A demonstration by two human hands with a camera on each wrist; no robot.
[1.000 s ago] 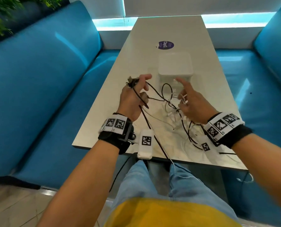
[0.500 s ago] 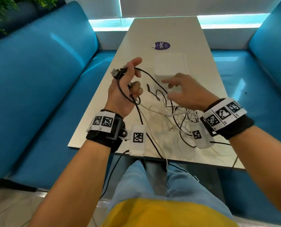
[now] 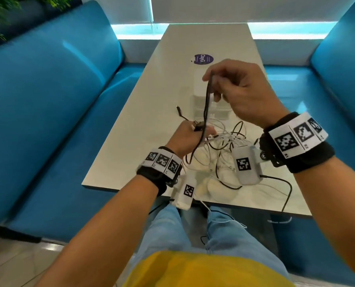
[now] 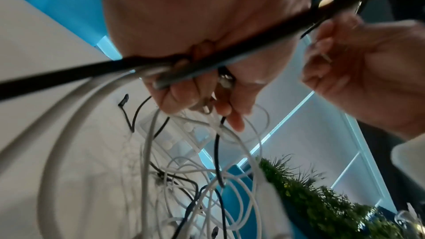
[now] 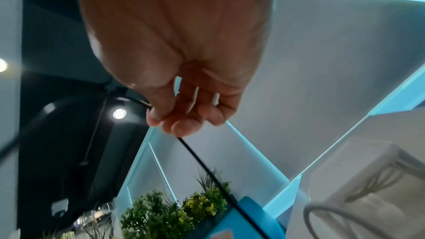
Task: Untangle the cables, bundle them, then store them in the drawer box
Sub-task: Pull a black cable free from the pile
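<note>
"ClayG" in white letters on the round purple sticker (image 3: 203, 59) on the table (image 3: 131, 121).

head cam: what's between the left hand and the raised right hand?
A doubled run of black cable spans the gap, pinched by the right hand above and gripped by the left hand below. Behind it stands the drawer box.

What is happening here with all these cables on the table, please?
A person is sorting a tangle of cables. The right hand pinches a black cable and holds it up above the table, while the left hand grips its lower part near the plug. A heap of white and black cables lies knotted on the table. The drawer box stands behind it.
</note>
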